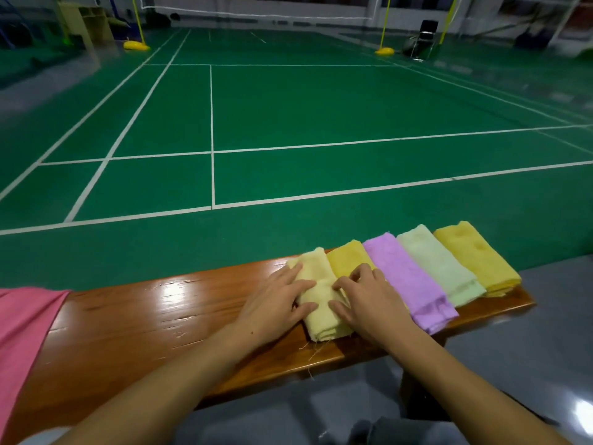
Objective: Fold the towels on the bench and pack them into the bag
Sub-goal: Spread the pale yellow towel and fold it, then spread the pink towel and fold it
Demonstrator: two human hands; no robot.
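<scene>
Fingers of left hand (276,305) and right hand (365,300) spread flat, pressing folded pale yellow towel (321,303) on bench (144,322).

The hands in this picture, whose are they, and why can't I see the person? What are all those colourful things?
The camera sits on a person's head and looks down, so you see only their arms. The left hand and right hand press flat on a pale yellow towel, smoothing it; neither is gripping it. It lies on a shiny wooden bench. Beside it sit four more folded towels in a row: a yellow towel, purple towel, light green towel and another golden towel. Behind is a green sports court. Pink cloth lies at the left.
</scene>
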